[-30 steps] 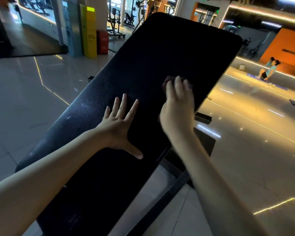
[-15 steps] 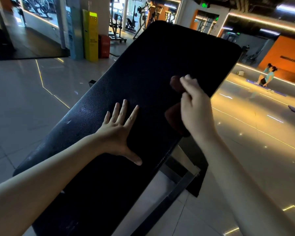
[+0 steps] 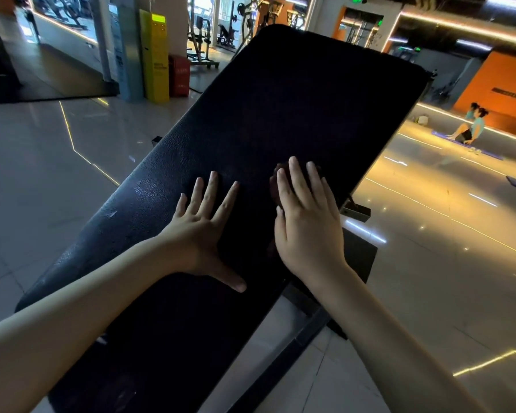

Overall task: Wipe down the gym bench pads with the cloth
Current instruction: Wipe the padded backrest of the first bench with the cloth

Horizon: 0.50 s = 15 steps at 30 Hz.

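Note:
A long black bench pad (image 3: pixel 295 114) slopes up and away from me across the middle of the view. My left hand (image 3: pixel 200 231) lies flat on it with fingers spread. My right hand (image 3: pixel 307 228) presses down, fingers straight, on a small dark reddish cloth (image 3: pixel 277 189) near the pad's right side. Only the cloth's left and top edges show past my fingers; the rest is under my palm.
The bench's dark metal frame (image 3: pixel 298 338) runs under the pad's right edge. Glossy tiled floor (image 3: pixel 42 174) lies on both sides. A yellow stand (image 3: pixel 157 58) and gym machines are at the back left. A person (image 3: pixel 471 126) sits on a mat at the far right.
My right hand slid with the cloth out to the pad's right edge, then back left toward the middle, and now lies flat again. My left hand has stayed planted.

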{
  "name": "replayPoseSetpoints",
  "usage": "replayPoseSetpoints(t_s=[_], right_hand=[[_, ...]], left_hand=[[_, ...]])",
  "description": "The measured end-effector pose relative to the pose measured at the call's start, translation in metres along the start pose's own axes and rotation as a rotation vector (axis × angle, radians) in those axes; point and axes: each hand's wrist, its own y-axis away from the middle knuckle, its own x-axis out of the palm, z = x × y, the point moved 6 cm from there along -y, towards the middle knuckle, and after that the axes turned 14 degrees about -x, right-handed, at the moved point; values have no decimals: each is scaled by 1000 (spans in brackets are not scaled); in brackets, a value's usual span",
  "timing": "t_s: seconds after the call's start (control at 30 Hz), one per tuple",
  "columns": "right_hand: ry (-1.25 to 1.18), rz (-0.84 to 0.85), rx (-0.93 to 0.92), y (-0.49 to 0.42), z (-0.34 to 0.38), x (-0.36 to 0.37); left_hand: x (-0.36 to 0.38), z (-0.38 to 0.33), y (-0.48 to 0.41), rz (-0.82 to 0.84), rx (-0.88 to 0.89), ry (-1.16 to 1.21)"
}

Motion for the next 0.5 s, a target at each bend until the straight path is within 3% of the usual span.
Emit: replayPoseSetpoints(t_s=[0.3,0.5], right_hand=[[123,-39,217,-82,-74,-29],[22,62,215,-52,-28,-16]], left_hand=[[-1,-2,2,-11,7,15],[-1,-1,2,-25,2,-3]])
